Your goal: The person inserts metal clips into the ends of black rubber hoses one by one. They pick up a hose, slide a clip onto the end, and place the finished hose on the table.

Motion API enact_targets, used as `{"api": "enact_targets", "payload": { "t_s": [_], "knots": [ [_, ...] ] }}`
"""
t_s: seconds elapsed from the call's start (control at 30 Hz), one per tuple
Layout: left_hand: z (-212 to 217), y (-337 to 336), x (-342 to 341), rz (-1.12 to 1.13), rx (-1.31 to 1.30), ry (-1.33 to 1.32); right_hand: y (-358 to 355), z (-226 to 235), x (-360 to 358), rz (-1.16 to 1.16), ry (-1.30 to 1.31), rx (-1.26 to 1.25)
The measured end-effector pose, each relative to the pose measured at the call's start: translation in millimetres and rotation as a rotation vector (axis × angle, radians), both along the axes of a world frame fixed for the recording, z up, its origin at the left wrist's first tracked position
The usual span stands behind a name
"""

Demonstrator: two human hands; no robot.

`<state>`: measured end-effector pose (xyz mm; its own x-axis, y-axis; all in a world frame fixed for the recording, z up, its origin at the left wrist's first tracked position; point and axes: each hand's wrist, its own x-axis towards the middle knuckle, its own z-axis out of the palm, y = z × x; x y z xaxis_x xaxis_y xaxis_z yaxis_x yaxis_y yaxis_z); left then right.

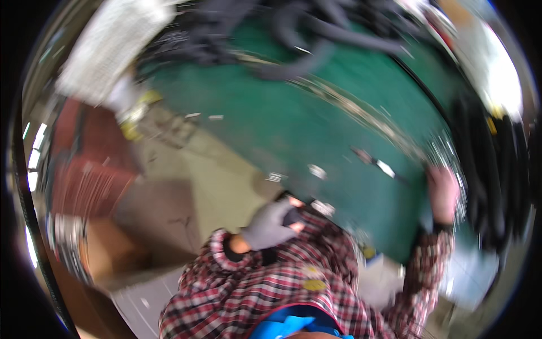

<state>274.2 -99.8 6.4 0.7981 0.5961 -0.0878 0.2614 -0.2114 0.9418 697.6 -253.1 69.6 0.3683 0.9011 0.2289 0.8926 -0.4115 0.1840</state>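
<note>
My left hand (270, 225), in a grey glove with bare fingertips, is at the table's near edge close to my body. Its fingers are curled around something dark that I cannot make out. On the right, my right hand (443, 192) is stretched out over the green table (226, 93), smeared by motion. It touches or lies beside a shiny, clear bundle (443, 151); its grip is not plain. Long, thin tan strands (361, 113) run from the back of the table toward that hand. A slim tool with a white middle (385, 168) rests to its left.
Dark grey foam-like tubes (305, 62) are heaped at the back. More black tubes (480, 169) stand at the right. Small white pieces (318, 172) lie near the front edge. Left are a white woven sack (116, 48), reddish-brown boxes (90, 186) and an open carton (116, 246).
</note>
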Motion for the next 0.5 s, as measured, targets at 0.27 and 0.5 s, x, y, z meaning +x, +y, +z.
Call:
{"api": "enact_targets", "payload": {
  "t_s": [0.27,0.5],
  "knots": [
    [15,-7,-31,0.135,0.182,0.056,-43,-23,8,-0.187,0.548,0.727],
    [40,-30,-43,0.227,0.31,-0.055,-5,-4,-226,0.051,1.749,0.777]
  ]
}}
